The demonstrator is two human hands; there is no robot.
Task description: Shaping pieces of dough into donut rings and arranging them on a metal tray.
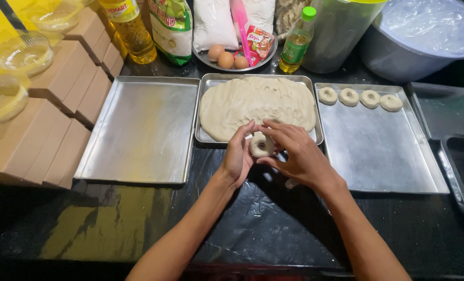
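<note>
Both my hands hold one small ring of raw dough (261,145) above the black table, just in front of the middle tray. My left hand (238,156) cups it from the left and my right hand (297,153) pinches it from the right. The middle metal tray (207,136) carries a big flattened slab of pale dough (257,105). On the right metal tray (378,151), several shaped dough rings (359,98) lie in a row along the far edge. The left metal tray (141,130) is bare.
At the back stand a plate with three eggs (227,57), two oil bottles (296,41), flour bags, a green jug and a covered grey basin (419,47). Brown boxes (44,130) with glass bowls fill the left. Dark trays (463,161) sit at the far right.
</note>
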